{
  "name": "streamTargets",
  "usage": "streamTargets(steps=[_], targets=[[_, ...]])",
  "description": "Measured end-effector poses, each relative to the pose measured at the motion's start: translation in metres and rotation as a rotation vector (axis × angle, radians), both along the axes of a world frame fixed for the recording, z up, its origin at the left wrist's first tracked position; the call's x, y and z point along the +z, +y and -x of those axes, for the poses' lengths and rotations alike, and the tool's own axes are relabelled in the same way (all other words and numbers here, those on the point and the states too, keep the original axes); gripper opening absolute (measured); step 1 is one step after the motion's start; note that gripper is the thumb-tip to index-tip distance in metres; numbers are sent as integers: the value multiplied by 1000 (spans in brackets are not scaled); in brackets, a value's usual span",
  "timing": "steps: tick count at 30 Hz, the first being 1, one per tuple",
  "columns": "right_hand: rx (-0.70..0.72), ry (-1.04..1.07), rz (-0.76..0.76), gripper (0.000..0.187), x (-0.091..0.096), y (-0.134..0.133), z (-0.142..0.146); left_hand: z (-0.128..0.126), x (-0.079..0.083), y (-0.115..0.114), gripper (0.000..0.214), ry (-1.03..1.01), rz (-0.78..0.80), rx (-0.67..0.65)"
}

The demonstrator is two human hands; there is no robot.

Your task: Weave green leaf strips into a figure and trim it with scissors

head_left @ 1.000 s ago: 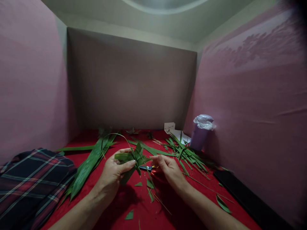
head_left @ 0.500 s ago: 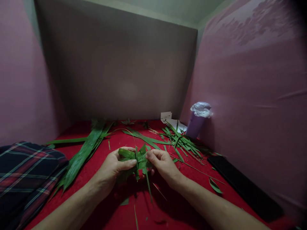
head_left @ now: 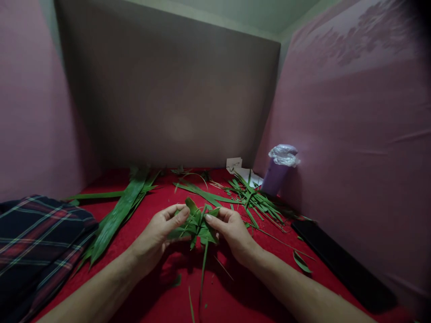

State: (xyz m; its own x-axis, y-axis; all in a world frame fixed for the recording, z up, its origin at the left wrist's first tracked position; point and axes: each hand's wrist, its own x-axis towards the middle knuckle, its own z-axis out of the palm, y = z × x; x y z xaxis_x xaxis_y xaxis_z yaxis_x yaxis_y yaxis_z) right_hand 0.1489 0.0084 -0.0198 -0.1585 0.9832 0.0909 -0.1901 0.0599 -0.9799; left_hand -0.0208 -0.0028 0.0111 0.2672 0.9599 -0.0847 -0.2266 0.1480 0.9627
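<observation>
Between my hands is a small piece of folded, woven green leaf strips (head_left: pixel 198 226), with loose ends pointing up and one thin strip hanging down toward me. My left hand (head_left: pixel 168 229) pinches its left side, thumb on top and the other fingers behind. On the right side, my right hand (head_left: pixel 230 229) grips the leaf edge between thumb and fingers. Parts of the fingers are hidden behind the leaves. The woven piece is held just above the red cloth (head_left: pixel 151 296).
Long broad leaves (head_left: pixel 117 224) lie at the left, beside a plaid cloth (head_left: pixel 43 251). A pile of cut leaf strips (head_left: pixel 259 202) lies at the back right, near white paper (head_left: pixel 249 176) and a purple container (head_left: pixel 275 177) topped with clear plastic. A long black object (head_left: pixel 343 264) runs along the right wall.
My left thumb has moved up the woven piece, and a leaf end now points upward there. The right thumb sits slightly lower. A thin curved strip swings toward the back.
</observation>
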Motion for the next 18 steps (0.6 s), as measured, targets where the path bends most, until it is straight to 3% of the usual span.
streamTargets(steps=[7,11,18], targets=[[-74,42,5,26,0,0,2,3,1,2,25,-92,26,19],[-116,68,6,27,0,-1,2,3,-5,5,15,-120,1,42],[-99,88,15,29,-2,-1,3,1,-14,10,28,-138,23,54]])
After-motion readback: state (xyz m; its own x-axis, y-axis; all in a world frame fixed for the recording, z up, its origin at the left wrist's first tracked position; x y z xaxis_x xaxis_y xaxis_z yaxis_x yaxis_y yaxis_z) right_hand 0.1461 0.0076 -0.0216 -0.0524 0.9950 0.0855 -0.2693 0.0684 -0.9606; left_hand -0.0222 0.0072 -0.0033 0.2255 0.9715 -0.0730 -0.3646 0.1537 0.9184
